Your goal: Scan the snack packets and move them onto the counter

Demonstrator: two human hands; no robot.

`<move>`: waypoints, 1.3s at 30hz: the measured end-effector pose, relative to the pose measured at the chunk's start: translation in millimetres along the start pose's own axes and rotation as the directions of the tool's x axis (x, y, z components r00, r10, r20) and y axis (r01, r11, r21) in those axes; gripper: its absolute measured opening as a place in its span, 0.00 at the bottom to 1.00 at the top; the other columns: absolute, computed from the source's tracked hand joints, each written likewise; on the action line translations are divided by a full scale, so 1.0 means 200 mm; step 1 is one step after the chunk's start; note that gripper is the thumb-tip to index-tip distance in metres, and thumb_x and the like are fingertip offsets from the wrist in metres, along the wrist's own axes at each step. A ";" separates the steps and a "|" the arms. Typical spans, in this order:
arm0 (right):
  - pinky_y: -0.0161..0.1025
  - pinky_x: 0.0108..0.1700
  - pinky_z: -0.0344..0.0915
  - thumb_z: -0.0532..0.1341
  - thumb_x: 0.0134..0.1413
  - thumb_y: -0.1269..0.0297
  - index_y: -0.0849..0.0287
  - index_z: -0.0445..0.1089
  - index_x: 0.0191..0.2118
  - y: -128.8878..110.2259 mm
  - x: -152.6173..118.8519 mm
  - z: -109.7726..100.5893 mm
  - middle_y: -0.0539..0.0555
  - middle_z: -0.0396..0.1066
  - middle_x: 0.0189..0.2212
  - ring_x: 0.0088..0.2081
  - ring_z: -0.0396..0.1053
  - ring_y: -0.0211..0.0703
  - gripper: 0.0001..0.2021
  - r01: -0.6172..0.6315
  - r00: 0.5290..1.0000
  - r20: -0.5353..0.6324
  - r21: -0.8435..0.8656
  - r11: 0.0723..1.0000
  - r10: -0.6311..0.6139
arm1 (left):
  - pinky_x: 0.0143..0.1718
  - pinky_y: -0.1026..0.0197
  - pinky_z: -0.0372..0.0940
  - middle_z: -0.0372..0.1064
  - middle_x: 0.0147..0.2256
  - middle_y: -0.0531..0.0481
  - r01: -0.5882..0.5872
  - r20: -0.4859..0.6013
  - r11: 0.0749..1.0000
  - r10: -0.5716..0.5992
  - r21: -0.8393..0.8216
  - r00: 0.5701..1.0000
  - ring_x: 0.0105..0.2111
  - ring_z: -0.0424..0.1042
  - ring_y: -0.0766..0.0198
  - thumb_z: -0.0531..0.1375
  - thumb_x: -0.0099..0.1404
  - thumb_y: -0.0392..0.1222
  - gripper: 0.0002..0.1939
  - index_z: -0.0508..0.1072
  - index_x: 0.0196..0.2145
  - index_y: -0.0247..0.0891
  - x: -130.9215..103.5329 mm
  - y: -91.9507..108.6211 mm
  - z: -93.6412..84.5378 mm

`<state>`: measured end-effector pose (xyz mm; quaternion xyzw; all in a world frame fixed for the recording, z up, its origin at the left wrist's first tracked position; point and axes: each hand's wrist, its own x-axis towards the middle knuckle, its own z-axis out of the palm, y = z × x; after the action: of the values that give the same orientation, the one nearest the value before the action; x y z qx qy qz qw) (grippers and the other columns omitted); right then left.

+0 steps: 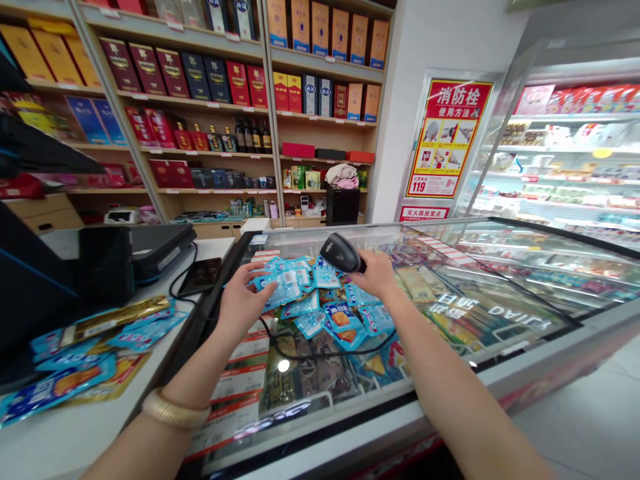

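Note:
My right hand (376,272) is wrapped round the handle of a black barcode scanner (340,252), whose head points left over a pile of blue snack packets (343,317). The pile lies on the glass top of a chest freezer (345,390). At the left side of the pile, my left hand (245,293) has its thumb and fingers apart around a blue packet (284,288), touching it. Whether the fingers grip that packet is hard to make out. A black cable (320,357) loops across the glass below the packets.
More blue and gold packets (95,353) lie on the white counter (55,440) at left, near a phone (200,275) and a dark device (105,267). Shelves of boxes (195,100) stand behind; a lit refrigerator (575,153) is at right.

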<state>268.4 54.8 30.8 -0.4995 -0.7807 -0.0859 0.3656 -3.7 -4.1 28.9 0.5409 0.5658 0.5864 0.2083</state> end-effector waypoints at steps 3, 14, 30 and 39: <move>0.40 0.38 0.66 0.63 0.49 0.55 0.55 0.73 0.41 0.09 0.00 0.00 0.56 0.77 0.34 0.38 0.74 0.52 0.14 -0.186 0.982 -0.047 -0.065 0.980 0.184 | 0.35 0.58 0.67 0.73 0.36 0.47 -0.085 0.087 0.994 0.079 0.062 0.993 0.32 0.72 0.61 0.66 0.47 0.44 0.22 0.70 0.41 0.38 0.02 0.01 0.10; 0.41 0.38 0.65 0.61 0.52 0.55 0.55 0.72 0.40 0.17 -0.02 0.06 0.57 0.77 0.35 0.40 0.74 0.53 0.13 -0.287 0.958 -0.019 -0.127 0.949 0.287 | 0.52 0.47 0.64 0.70 0.47 0.41 -0.559 0.364 0.774 0.450 0.296 0.816 0.49 0.69 0.52 0.61 0.54 0.32 0.23 0.70 0.49 0.40 -0.07 -0.06 0.41; 0.41 0.36 0.63 0.62 0.52 0.52 0.55 0.74 0.42 0.08 -0.03 0.05 0.57 0.77 0.35 0.41 0.73 0.55 0.15 -0.204 0.978 0.026 -0.133 0.970 0.209 | 0.51 0.44 0.66 0.74 0.40 0.46 -0.046 -0.152 0.678 0.230 0.734 0.961 0.46 0.71 0.45 0.61 0.51 0.54 0.18 0.71 0.38 0.45 -0.23 -0.10 -0.93; 0.40 0.38 0.64 0.62 0.51 0.55 0.55 0.73 0.47 0.05 -0.04 0.08 0.57 0.77 0.39 0.42 0.74 0.54 0.18 -0.205 0.972 0.083 -0.148 0.967 0.219 | 0.42 0.50 0.70 0.78 0.33 0.64 0.012 -0.041 0.690 0.026 0.724 0.999 0.36 0.76 0.52 0.60 0.45 0.61 0.13 0.75 0.30 0.59 -0.36 -0.19 -1.29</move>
<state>271.9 61.8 11.4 -0.6080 -0.7319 -0.0752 0.2983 -218.5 -168.3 24.9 0.5671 0.7536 0.3302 -0.0376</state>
